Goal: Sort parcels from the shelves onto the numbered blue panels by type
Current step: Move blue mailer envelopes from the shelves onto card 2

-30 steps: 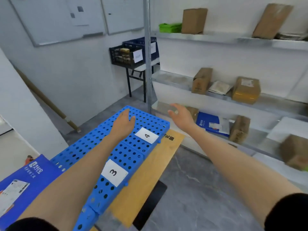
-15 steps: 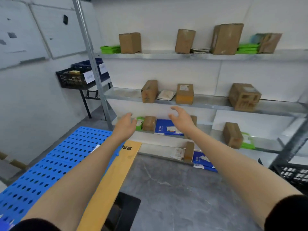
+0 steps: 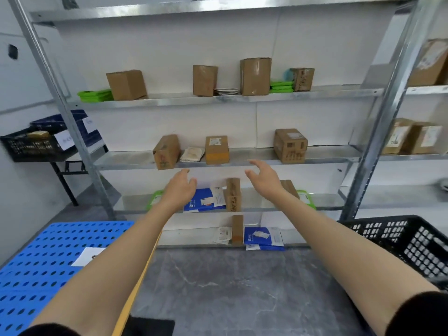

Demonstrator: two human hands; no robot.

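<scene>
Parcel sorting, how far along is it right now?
Done: nothing shows as sorted; the visible part of the blue panel holds only a white label. In hand: nothing; the left hand and right hand are open and empty, reaching toward the shelves. Left: many cardboard boxes, green mailers and blue envelopes sit on the shelves.
</scene>
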